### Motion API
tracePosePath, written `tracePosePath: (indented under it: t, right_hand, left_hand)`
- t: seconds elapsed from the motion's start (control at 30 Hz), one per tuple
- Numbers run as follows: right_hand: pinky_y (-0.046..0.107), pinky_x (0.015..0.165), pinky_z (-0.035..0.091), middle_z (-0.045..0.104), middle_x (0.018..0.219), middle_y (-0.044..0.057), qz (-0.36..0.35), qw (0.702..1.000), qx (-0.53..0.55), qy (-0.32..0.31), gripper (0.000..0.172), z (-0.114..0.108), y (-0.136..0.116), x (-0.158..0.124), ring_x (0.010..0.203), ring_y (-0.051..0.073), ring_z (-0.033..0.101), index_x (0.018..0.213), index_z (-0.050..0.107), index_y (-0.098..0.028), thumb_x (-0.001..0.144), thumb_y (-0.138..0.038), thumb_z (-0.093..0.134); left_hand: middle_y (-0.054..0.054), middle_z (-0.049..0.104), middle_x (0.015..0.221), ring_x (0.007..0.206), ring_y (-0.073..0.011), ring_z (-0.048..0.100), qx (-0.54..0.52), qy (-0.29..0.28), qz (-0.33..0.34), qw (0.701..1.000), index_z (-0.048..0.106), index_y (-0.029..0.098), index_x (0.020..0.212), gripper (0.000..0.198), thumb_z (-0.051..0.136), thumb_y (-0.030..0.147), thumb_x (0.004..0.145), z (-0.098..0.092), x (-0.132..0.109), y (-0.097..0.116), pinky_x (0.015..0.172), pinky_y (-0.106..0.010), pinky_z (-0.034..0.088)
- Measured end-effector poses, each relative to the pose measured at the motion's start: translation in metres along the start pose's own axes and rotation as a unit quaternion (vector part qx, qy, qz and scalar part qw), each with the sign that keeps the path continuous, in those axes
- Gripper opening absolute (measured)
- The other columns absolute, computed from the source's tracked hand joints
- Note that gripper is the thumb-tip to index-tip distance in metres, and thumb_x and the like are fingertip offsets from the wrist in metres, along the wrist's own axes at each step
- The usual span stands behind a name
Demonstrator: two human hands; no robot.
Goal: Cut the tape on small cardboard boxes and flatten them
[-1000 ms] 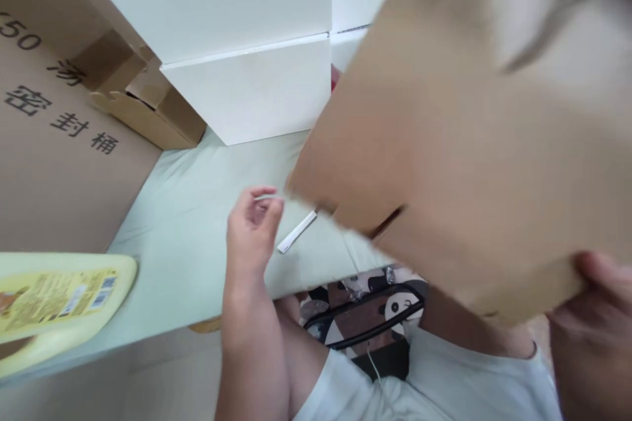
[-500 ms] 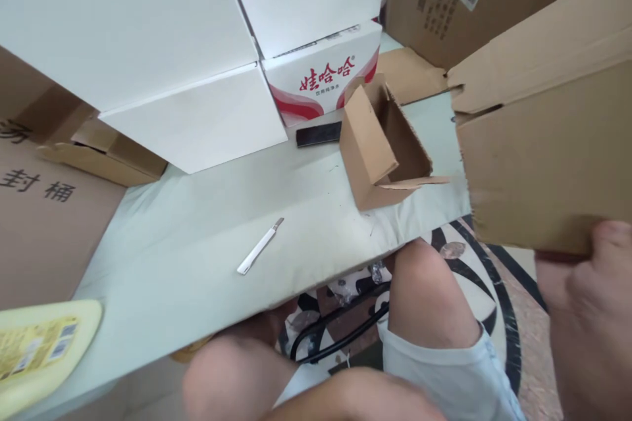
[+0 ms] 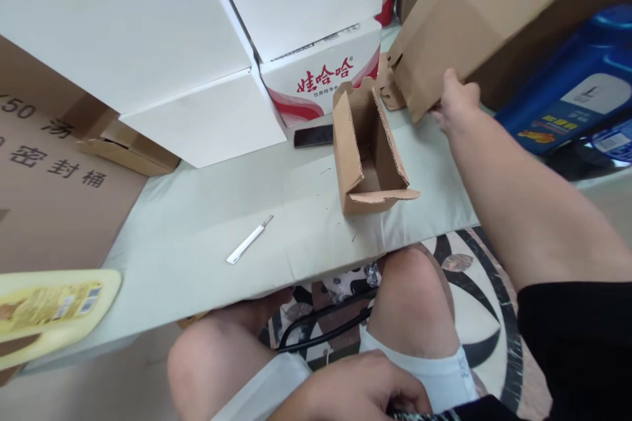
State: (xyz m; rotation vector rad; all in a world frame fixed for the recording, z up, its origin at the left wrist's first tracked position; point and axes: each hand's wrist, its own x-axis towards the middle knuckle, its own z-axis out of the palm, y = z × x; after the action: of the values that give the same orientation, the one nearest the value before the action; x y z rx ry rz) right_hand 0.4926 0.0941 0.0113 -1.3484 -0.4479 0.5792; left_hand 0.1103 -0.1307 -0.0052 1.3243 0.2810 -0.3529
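With arm stretched out at the far right of the table, my right hand [image 3: 459, 102] grips the lower edge of a brown cardboard box [image 3: 464, 26], tilted and with a strip of tape near its top. My left hand [image 3: 360, 385] rests low over my lap, its fingers curled; what is inside them, if anything, is hidden. In the middle of the table stands a small open cardboard box [image 3: 348, 151] with its flaps up, showing a hollow inside. To its left lies a white craft knife [image 3: 249, 243] with its blade out.
Large white boxes [image 3: 187, 99] line the back, beside a red-and-white printed carton [image 3: 320, 85]. A dark flat strip [image 3: 313, 136] lies before it. Blue bottles [image 3: 567, 92] stand at right, a pale yellow bottle [image 3: 99, 302] lies at left. My knees are under the table's front edge.
My right hand has carried the cardboard box from the near right to the back right of the table. The view has shifted, bringing the blue bottles and my left hand into sight.
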Motion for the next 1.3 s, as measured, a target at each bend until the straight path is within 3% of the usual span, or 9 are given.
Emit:
tracePosePath:
  t: [0.2, 0.4, 0.53, 0.6, 0.67, 0.73, 1.03, 1.13, 1.3]
  right_hand:
    - [0.048, 0.092, 0.061, 0.064, 0.119, 0.013, 0.165, 0.986, 0.010, 0.035, 0.019, -0.005, 0.008, -0.072, 0.100, 0.024, 0.073, 0.092, 0.054, -0.019, 0.085, -0.033, 0.064]
    - [0.026, 0.045, 0.041, 0.048, 0.070, -0.003, -0.137, 0.947, 0.275, 0.091, 0.006, -0.035, -0.041, -0.219, 0.052, 0.011, 0.046, 0.076, 0.061, -0.025, 0.071, -0.026, 0.060]
    - [0.032, 0.046, 0.039, 0.054, 0.069, -0.002, -0.177, 0.940, 0.218, -0.195, 0.007, 0.005, -0.052, -0.282, 0.054, 0.016, 0.047, 0.084, 0.060, -0.030, 0.087, -0.023, 0.060]
    - [0.029, 0.055, 0.043, 0.057, 0.073, -0.002, -0.222, 0.884, 0.134, -0.388, 0.009, 0.037, -0.047, -0.299, 0.057, 0.012, 0.049, 0.086, 0.058, -0.025, 0.089, -0.017, 0.054]
    - [0.027, 0.060, 0.042, 0.060, 0.072, -0.003, -0.205, 0.812, 0.029, -0.546, 0.008, 0.067, -0.040, -0.308, 0.062, 0.011, 0.052, 0.084, 0.056, -0.021, 0.089, -0.018, 0.050]
    - [0.028, 0.065, 0.038, 0.061, 0.072, -0.003, -0.195, 0.779, -0.055, -0.594, 0.010, 0.087, -0.037, -0.309, 0.067, 0.011, 0.053, 0.084, 0.057, -0.021, 0.089, -0.021, 0.049]
    - [0.025, 0.058, 0.040, 0.057, 0.068, -0.004, -0.177, 0.884, 0.083, -0.425, 0.013, 0.072, -0.050, -0.267, 0.059, 0.009, 0.050, 0.084, 0.060, -0.019, 0.094, -0.023, 0.054]
    - [0.025, 0.056, 0.040, 0.055, 0.067, -0.004, -0.179, 0.907, 0.105, -0.366, 0.013, 0.067, -0.051, -0.258, 0.058, 0.009, 0.048, 0.085, 0.059, -0.021, 0.097, -0.024, 0.054]
    - [0.023, 0.054, 0.041, 0.056, 0.067, -0.004, -0.184, 0.886, 0.106, -0.413, 0.015, 0.063, -0.052, -0.262, 0.057, 0.007, 0.050, 0.081, 0.057, -0.020, 0.095, -0.025, 0.055]
  left_hand:
    - [0.004, 0.061, 0.079, 0.069, -0.0086, 0.051, 0.093, -0.003, -0.033, 0.995, 0.068, 0.022, 0.087, 0.030, 0.074, 0.051, 0.082, 0.003, -0.002, -0.009, 0.067, -0.021, 0.039]
    - [0.002, 0.076, 0.086, 0.080, -0.0135, 0.067, 0.174, 0.088, -0.133, 0.972, 0.078, 0.027, 0.099, 0.021, 0.070, 0.038, 0.083, 0.006, -0.003, 0.000, 0.076, -0.023, 0.048]
    - [-0.002, 0.079, 0.088, 0.077, -0.0165, 0.069, 0.123, 0.250, -0.107, 0.955, 0.079, 0.021, 0.100, 0.026, 0.062, 0.030, 0.083, 0.001, -0.011, -0.002, 0.072, -0.025, 0.052]
    - [-0.003, 0.079, 0.086, 0.076, -0.0184, 0.071, 0.072, 0.356, -0.107, 0.925, 0.079, 0.020, 0.092, 0.024, 0.060, 0.032, 0.086, -0.005, -0.020, -0.010, 0.068, -0.026, 0.053]
    - [-0.004, 0.079, 0.081, 0.074, -0.0209, 0.071, 0.054, 0.445, -0.126, 0.885, 0.077, 0.020, 0.082, 0.028, 0.057, 0.038, 0.089, -0.014, -0.033, -0.019, 0.064, -0.028, 0.054]
    - [-0.006, 0.075, 0.071, 0.067, -0.0215, 0.069, 0.051, 0.512, -0.131, 0.848, 0.071, 0.019, 0.072, 0.033, 0.055, 0.043, 0.088, -0.026, -0.051, -0.029, 0.062, -0.030, 0.055]
    - [-0.014, 0.070, 0.116, 0.114, -0.0294, 0.064, 0.154, 0.799, -0.128, 0.567, 0.064, 0.019, 0.101, 0.035, 0.055, 0.046, 0.081, -0.120, -0.136, -0.048, 0.106, -0.046, 0.051]
    - [-0.013, 0.070, 0.118, 0.124, -0.0324, 0.058, 0.174, 0.795, -0.145, 0.562, 0.069, 0.021, 0.097, 0.029, 0.069, 0.034, 0.071, -0.146, -0.143, -0.048, 0.117, -0.047, 0.041]
    - [-0.005, 0.066, 0.073, 0.086, -0.0276, 0.062, 0.123, 0.774, -0.139, 0.605, 0.070, 0.020, 0.072, 0.014, 0.074, 0.029, 0.063, -0.153, -0.131, -0.051, 0.094, -0.042, 0.050]
